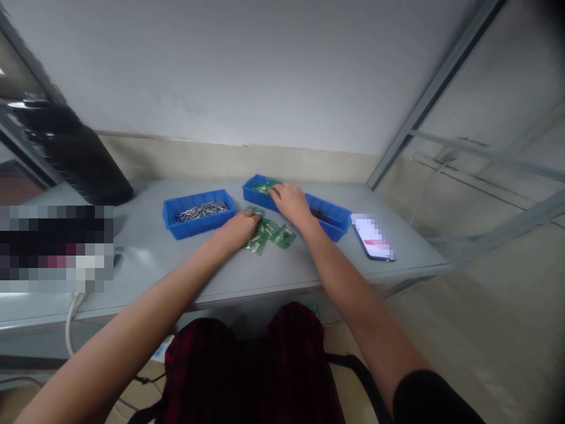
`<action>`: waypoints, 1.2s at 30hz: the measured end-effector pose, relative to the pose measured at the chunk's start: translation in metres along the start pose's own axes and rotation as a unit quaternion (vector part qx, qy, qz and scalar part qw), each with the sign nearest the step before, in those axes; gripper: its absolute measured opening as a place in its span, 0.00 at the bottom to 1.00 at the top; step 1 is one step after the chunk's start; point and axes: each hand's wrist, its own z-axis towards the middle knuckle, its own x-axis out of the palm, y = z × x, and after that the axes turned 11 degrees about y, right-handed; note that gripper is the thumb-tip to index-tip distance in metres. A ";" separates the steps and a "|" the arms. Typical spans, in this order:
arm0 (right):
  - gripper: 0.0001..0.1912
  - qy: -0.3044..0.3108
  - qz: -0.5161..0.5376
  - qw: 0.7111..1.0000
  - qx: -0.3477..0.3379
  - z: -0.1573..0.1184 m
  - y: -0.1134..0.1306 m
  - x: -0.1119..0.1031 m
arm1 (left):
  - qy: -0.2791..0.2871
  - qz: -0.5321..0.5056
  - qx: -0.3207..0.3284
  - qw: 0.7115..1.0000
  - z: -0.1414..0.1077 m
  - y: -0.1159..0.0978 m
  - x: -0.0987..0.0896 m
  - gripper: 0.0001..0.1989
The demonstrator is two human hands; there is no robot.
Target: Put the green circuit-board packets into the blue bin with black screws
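We see left hand [241,228] resting, fingers curled, on green circuit boards [270,234] spread on grey surface [265,277]; firm grip not confirmed. Right hand [289,200] reaches into middle blue bin [256,189] holding more green boards; whether it grips one, we cannot tell. We judge boards light, thin, stiff, somewhat fragile: take by edges, avoid components. Left blue bin [198,213] holds metal pins; phone [373,237] lies right.
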 end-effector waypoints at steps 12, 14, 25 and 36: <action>0.15 0.009 0.316 0.939 -0.138 -0.003 0.026 0.001 | -0.274 -0.174 -0.080 0.943 -0.013 -0.003 -0.042 0.11; 0.16 0.039 0.374 0.919 -0.124 -0.002 0.025 0.002 | -0.296 -0.258 -0.095 0.915 -0.012 0.002 -0.045 0.12; 0.15 0.041 0.455 0.887 -0.062 0.001 0.023 0.014 | -0.238 -0.445 -0.106 0.857 -0.007 0.012 -0.045 0.17; 0.23 0.048 0.498 0.865 -0.047 0.001 0.025 0.010 | -0.273 -0.482 -0.098 0.827 -0.004 0.016 -0.042 0.13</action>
